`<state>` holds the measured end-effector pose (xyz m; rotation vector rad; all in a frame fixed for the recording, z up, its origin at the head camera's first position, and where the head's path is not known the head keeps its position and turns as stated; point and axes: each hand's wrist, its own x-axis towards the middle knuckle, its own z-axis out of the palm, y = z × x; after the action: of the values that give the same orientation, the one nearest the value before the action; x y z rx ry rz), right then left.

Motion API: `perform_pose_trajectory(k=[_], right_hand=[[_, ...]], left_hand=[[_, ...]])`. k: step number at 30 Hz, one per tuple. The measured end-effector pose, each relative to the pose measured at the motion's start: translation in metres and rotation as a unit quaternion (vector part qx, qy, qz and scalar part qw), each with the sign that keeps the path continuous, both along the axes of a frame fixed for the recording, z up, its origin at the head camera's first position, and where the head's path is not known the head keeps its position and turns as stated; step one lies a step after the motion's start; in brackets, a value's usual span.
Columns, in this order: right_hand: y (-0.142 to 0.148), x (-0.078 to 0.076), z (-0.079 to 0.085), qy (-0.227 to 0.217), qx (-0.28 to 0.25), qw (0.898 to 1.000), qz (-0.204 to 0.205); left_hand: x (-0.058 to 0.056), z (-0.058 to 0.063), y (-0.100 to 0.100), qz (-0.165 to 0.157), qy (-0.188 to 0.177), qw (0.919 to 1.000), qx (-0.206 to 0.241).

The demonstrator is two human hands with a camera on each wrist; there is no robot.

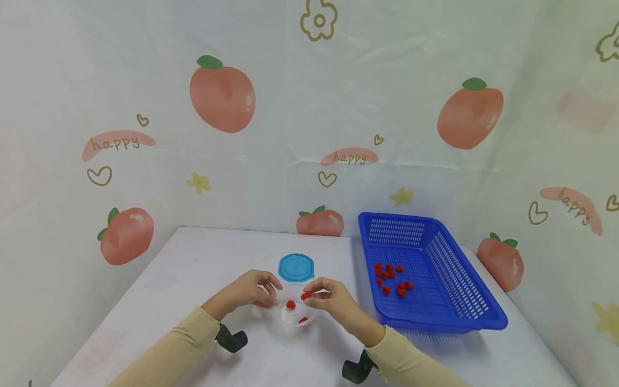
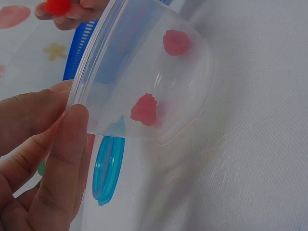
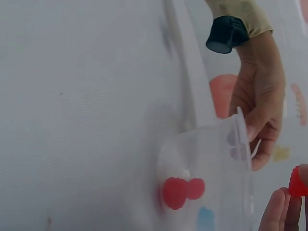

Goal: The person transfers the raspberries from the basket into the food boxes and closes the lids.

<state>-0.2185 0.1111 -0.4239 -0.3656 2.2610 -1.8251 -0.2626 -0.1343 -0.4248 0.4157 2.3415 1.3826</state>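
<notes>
A clear plastic tub [image 1: 285,321] stands on the white table, two red raspberries inside it; in the left wrist view one raspberry [image 2: 176,42] and another [image 2: 144,109] show through its wall. My left hand [image 1: 253,290] pinches the tub's rim between thumb and fingers. Above the rim on the other side, my right hand [image 1: 332,298] holds a single raspberry [image 1: 306,295] in its fingertips. That raspberry [image 3: 297,183] also appears at the edge of the right wrist view. Just behind the tub lies a round blue lid [image 1: 296,267].
To the right sits a blue plastic basket [image 1: 435,323], with several raspberries [image 1: 390,273] grouped toward its left side. A white cloth printed with peaches hangs behind the table. Black wrist cameras [image 1: 232,339] project below both sleeves.
</notes>
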Motion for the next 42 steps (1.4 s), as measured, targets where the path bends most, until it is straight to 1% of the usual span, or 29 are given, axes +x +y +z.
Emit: perform_pose_trajectory(k=[7,19,28,34,42], right_hand=[[-0.0007,-0.0001,-0.0073,0.001,0.008,1.000,-0.009],[-0.0009,-0.0009,-0.0079,-0.002,0.012,1.000,-0.006],[-0.0006,-0.0008,-0.0078,0.001,0.001,1.000,0.001],[0.0002,-0.0018,-0.0098,-0.002,0.003,1.000,0.003],[-0.0010,-0.0038,-0.0106,-0.009,0.009,1.000,0.001]], left_hand=[[0.0003,0.0003,0.0008,0.001,-0.001,1.0000,-0.001],[-0.0005,0.0002,0.0019,0.011,-0.004,0.9999,-0.004],[-0.0006,-0.0003,0.0007,0.000,-0.002,1.0000,0.007],[-0.0002,0.0004,-0.0001,-0.010,0.006,0.9999,0.004],[0.0011,0.0024,-0.0001,-0.009,0.004,0.9999,0.003]])
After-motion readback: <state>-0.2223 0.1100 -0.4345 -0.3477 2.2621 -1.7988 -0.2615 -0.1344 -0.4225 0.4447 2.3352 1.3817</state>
